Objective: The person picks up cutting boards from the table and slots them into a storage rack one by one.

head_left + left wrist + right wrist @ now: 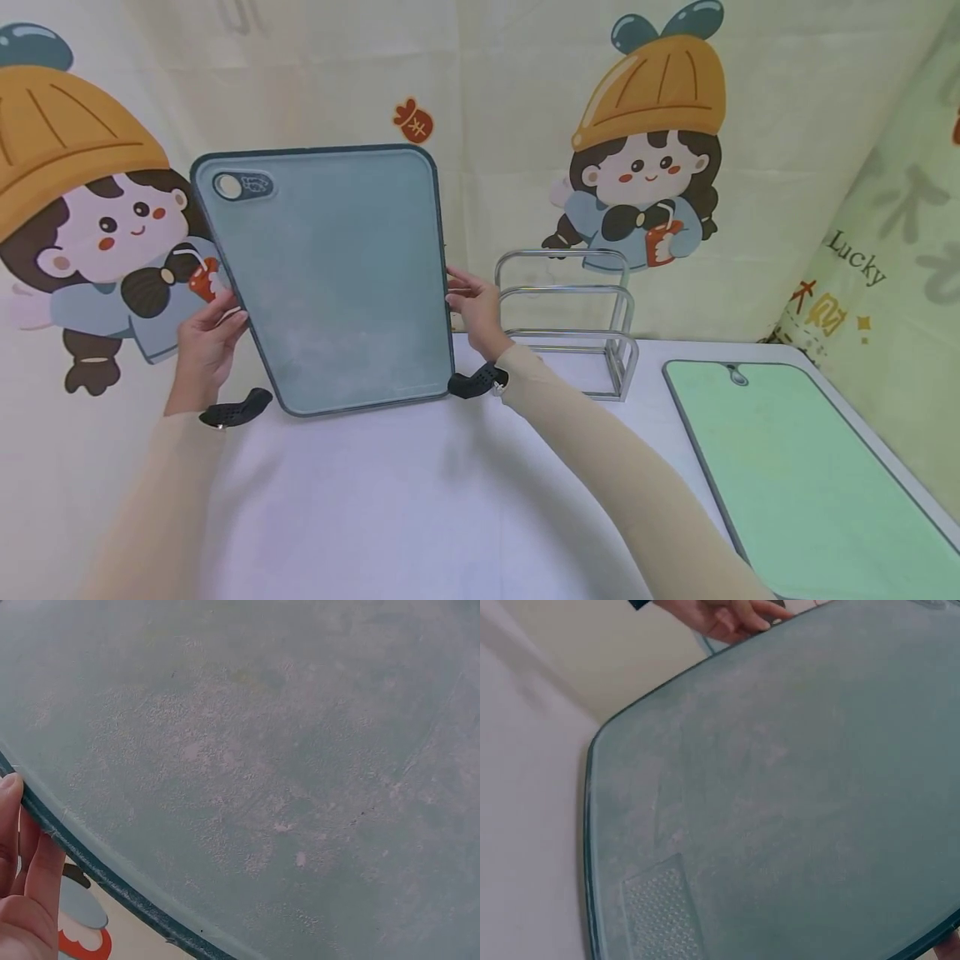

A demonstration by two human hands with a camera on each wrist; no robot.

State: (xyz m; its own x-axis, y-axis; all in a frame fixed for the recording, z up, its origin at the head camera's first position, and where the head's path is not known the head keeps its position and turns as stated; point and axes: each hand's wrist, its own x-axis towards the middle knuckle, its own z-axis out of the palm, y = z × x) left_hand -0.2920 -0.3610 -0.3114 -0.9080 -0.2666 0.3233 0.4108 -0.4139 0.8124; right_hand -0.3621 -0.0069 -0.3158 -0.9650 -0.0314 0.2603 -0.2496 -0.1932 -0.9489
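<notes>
A teal cutting board point(337, 275) with a dark blue rim stands tilted upright between my two hands, its hole and oval inset at the top left. My left hand point(210, 333) pinches the left edge, thumb on the near side. On the right edge, the fingers of my right hand point(478, 310) grip the rim. Whitish scuffs cover the board's surface point(225, 765) in the left wrist view. A bumpy grating patch point(662, 911) shows near one corner in the right wrist view.
Just right of my right hand stands a metal wire rack point(622, 358) with upright loops. A light green cutting board point(810, 475) with a grey rim lies flat on the white table point(390, 517) at the right. A cartoon-printed cloth point(510, 100) hangs behind.
</notes>
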